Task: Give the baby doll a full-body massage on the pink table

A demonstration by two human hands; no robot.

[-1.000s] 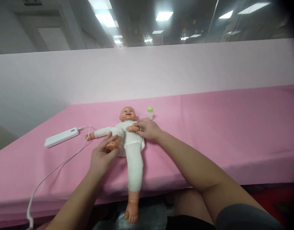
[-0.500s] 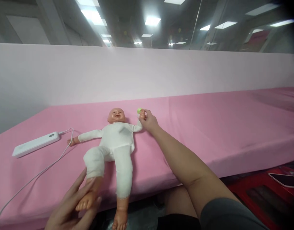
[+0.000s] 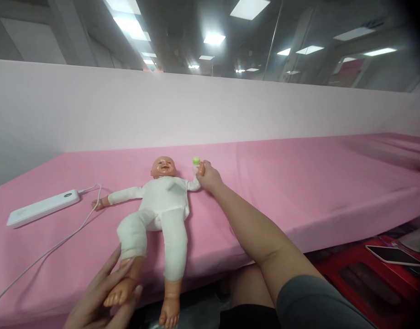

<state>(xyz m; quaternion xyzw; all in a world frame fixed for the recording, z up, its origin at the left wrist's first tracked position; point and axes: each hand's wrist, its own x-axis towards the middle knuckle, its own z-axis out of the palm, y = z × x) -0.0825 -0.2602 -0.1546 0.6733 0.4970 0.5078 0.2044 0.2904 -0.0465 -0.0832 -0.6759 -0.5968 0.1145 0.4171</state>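
A baby doll (image 3: 164, 196) with a white cloth body lies on its back on the pink-covered table (image 3: 281, 183), its feet toward me. My left hand (image 3: 100, 292), at the lower edge, is wrapped round the doll's foot and ankle on the left side. At the raised doll arm on the right, my right hand (image 3: 210, 177) is closed round the doll's small hand. Just behind that grip stands a small bottle with a light green cap (image 3: 196, 161); its lower part is partly hidden. The doll's other foot (image 3: 170, 306) hangs past the table edge.
A long white device (image 3: 44, 208) lies on the left, its white cable (image 3: 64, 235) passing over the doll's other hand. Behind the table runs a pale low wall (image 3: 196, 109) with glass above. At lower right, a phone (image 3: 395, 255) rests on a red stool (image 3: 360, 274).
The camera view has shifted slightly. More of the green-capped bottle shows beside my right hand. Both hands keep their hold on the doll.
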